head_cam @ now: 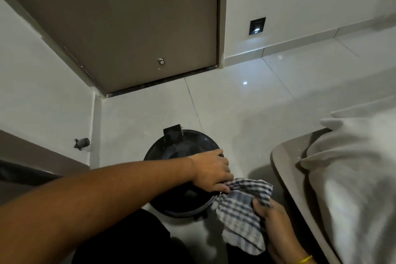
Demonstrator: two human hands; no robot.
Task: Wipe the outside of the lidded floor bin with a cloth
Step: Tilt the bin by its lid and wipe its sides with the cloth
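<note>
Checked woven cloth [243,210] bunched against round black bin [182,199].

Round black lidded floor bin [182,152] stands on the glossy white tiled floor [235,100]. Open floor behind it up to the brown door [128,17], and open floor to the far right along the white wall. Left side tight: white wall corner with a small black wall-mounted stopper [82,143] close by. Right side narrow: beige rounded bed edge [285,169] with white bedding [353,167] near the bin. That gap is filled by the blue-and-white checked cloth [244,210], the right hand [270,216] and the left hand [212,170]. Left forearm crosses over the lid. Near side blocked by the person's dark-clothed legs.
</note>
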